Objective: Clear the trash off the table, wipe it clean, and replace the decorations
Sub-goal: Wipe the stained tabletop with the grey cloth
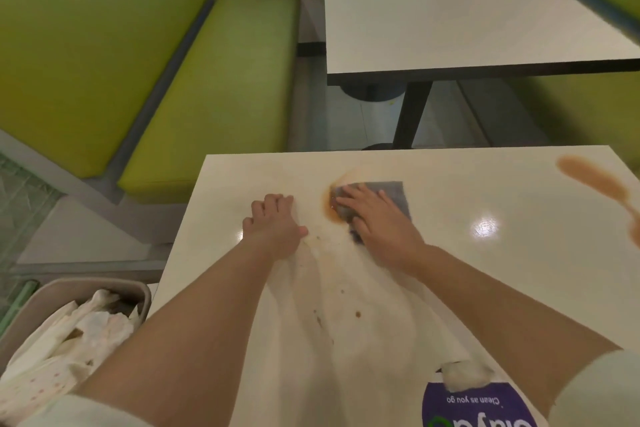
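My right hand (375,218) lies flat on a grey-blue cloth (394,196), pressing it onto the cream table (485,288) at the edge of a brown sauce smear (331,206). My left hand (273,222) rests on the table just left of it, fingers curled, holding nothing. A second, larger brown spill (595,178) sits near the far right corner. Small brown specks (357,314) dot the table between my forearms. A crumpled white tissue (465,374) lies near the front edge on a purple sticker (474,407).
A beige bin (34,305) full of crumpled white paper stands at the lower left beside the table. Green bench seats (221,90) are at the left and far right. Another white table (467,10) stands beyond, across a narrow gap.
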